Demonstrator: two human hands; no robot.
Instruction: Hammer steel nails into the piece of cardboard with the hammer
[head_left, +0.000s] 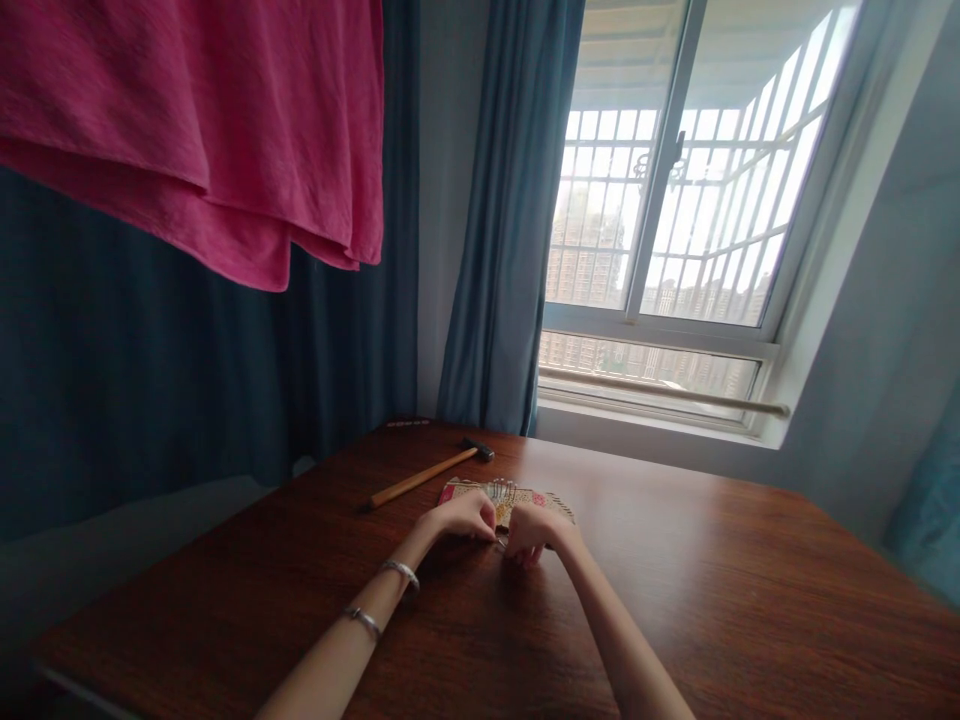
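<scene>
My left hand is closed in a pinch at the near edge of a patterned piece of cardboard. Close beside it, my right hand has its fingers curled down, also pinched. A thin, shiny, wire-like piece shows between the fingertips, too small to name surely. Several thin metal pins or nails stand up from the far part of the cardboard. Both hands cover much of its near side. Two silver bangles circle my left forearm.
Behind the cardboard, to the left, lies a hammer with a wooden handle and dark head. The brown wooden table reaches the window wall. A pink cloth hangs at upper left, before blue curtains.
</scene>
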